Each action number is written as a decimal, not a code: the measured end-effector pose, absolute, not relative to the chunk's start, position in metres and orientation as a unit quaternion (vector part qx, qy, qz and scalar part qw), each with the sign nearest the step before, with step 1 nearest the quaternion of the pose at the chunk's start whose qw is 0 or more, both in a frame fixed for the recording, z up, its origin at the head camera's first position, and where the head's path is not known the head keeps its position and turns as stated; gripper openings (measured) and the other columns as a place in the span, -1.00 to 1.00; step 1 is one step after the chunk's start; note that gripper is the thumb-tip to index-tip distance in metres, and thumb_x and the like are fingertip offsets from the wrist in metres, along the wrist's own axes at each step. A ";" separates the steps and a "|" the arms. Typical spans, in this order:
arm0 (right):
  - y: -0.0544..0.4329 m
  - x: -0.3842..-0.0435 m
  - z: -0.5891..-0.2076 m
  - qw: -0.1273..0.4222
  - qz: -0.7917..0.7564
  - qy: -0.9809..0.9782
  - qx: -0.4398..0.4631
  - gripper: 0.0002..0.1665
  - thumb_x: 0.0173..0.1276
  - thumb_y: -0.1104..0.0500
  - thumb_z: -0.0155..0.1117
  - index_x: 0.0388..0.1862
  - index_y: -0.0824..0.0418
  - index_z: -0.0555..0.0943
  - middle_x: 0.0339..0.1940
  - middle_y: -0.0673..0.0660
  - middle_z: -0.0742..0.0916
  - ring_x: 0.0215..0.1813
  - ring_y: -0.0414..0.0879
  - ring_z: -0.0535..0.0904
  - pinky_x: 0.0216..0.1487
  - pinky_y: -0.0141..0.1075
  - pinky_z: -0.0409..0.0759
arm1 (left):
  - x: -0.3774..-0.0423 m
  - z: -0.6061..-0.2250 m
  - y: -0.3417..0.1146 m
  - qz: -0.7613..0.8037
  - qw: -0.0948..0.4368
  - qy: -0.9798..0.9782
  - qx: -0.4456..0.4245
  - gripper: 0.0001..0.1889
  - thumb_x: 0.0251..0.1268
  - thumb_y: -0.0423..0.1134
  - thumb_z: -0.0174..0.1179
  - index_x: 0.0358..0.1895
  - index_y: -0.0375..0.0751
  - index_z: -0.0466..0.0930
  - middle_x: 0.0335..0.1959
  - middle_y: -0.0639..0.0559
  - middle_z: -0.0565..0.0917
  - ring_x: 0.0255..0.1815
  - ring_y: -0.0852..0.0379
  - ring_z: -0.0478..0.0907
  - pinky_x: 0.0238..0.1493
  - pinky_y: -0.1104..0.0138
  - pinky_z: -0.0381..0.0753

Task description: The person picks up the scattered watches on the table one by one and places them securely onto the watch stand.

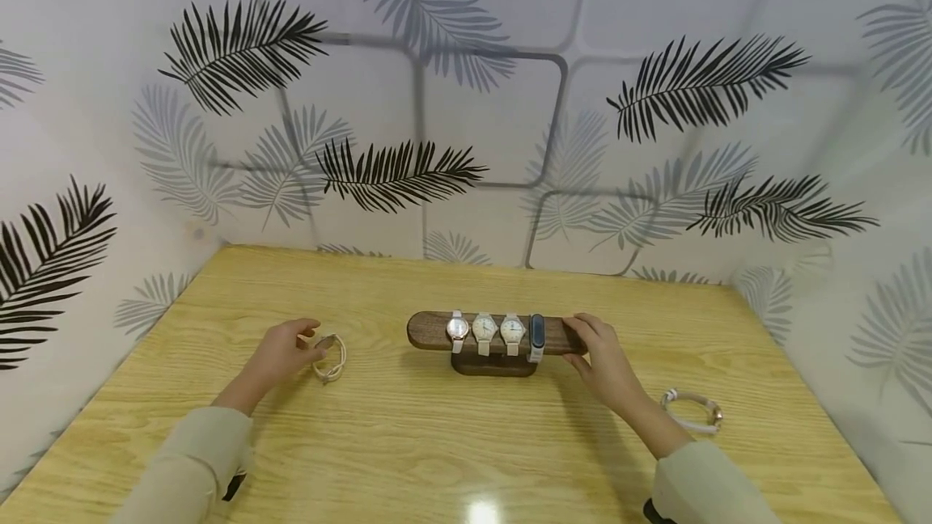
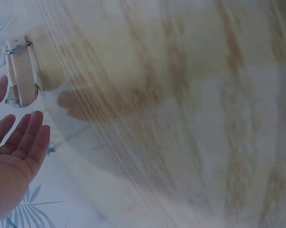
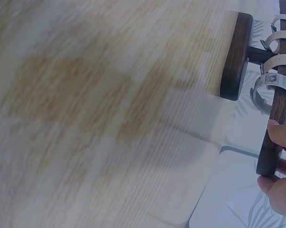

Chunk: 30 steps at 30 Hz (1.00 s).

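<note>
A dark wooden watch stand (image 1: 429, 330) holds three light-strapped watches (image 1: 485, 328) and a dark-faced fitness band (image 1: 537, 331) on its bar. My right hand (image 1: 603, 362) grips the bar's right end, thumb in front; the right wrist view shows that hand (image 3: 281, 164) at the bar's tip. At the left, a loose watch with a pale strap (image 1: 332, 358) stands on its side in a closed loop. Beside it reaches my left hand (image 1: 280, 358). From the left wrist, this hand (image 2: 19, 154) has loosely extended fingers, apart from the buckled watch (image 2: 22, 71).
Another watch with a pale strap and gold-toned case (image 1: 692, 412) lies on the wooden table (image 1: 379, 443), right of my right forearm. Behind the table rises a wall (image 1: 480, 120) covered in a leaf pattern.
</note>
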State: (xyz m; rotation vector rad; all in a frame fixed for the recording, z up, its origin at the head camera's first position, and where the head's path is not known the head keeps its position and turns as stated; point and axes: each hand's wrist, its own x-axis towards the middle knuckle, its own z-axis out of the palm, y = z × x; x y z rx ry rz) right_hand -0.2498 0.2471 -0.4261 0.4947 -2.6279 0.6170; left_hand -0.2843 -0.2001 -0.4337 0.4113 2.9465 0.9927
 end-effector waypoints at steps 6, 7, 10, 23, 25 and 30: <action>0.250 -0.251 -0.428 0.203 0.212 -0.939 0.180 -0.41 0.06 0.40 0.39 0.12 0.41 0.47 0.08 0.37 0.52 0.12 0.30 0.43 0.08 0.07 0.52 | -0.287 -0.436 -0.194 0.305 0.008 0.944 0.126 -0.52 0.16 -0.39 0.22 0.08 -0.67 0.37 -0.13 -0.52 0.54 -0.16 -0.31 0.57 -0.18 0.05 0.64; 0.250 -0.251 -0.429 0.203 0.211 -0.939 0.180 -0.41 0.06 0.40 0.39 0.12 0.40 0.47 0.08 0.37 0.52 0.13 0.30 0.43 0.08 0.07 0.52 | -0.287 -0.436 -0.193 0.306 0.010 0.944 0.123 -0.53 0.16 -0.40 0.21 0.07 -0.68 0.37 -0.14 -0.52 0.54 -0.16 -0.31 0.57 -0.18 0.05 0.63; 0.249 -0.251 -0.429 0.204 0.211 -0.939 0.180 -0.41 0.06 0.39 0.39 0.12 0.40 0.48 0.08 0.37 0.52 0.13 0.30 0.43 0.07 0.07 0.53 | -0.288 -0.436 -0.193 0.315 0.020 0.943 0.110 -0.54 0.17 -0.43 0.19 0.09 -0.68 0.36 -0.13 -0.52 0.53 -0.13 -0.33 0.56 -0.18 0.06 0.63; 0.246 -0.248 -0.428 0.201 0.219 -0.939 0.172 -0.41 0.10 0.41 0.35 0.15 0.44 0.44 0.13 0.43 0.48 0.17 0.36 0.39 0.09 0.12 0.49 | -0.288 -0.435 -0.192 0.399 0.074 0.914 0.011 -0.53 0.19 -0.38 0.14 0.12 -0.63 0.37 -0.15 -0.46 0.60 -0.27 -0.09 0.65 -0.29 0.25 0.65; 0.245 -0.247 -0.428 0.203 0.222 -0.938 0.171 -0.40 0.11 0.42 0.34 0.17 0.45 0.42 0.15 0.44 0.46 0.18 0.37 0.37 0.09 0.14 0.49 | -0.287 -0.435 -0.189 0.423 0.090 0.901 -0.010 -0.52 0.20 -0.36 0.13 0.14 -0.61 0.35 -0.11 -0.46 0.59 -0.34 0.03 0.66 -0.29 0.28 0.66; 0.243 -0.245 -0.429 0.201 0.231 -0.937 0.167 -0.39 0.13 0.42 0.32 0.19 0.44 0.41 0.18 0.45 0.44 0.20 0.39 0.34 0.09 0.15 0.49 | -0.284 -0.431 -0.180 0.478 0.113 0.870 -0.038 -0.51 0.19 -0.39 0.15 0.15 -0.64 0.33 -0.11 -0.48 0.57 -0.44 0.23 0.60 -0.31 0.34 0.66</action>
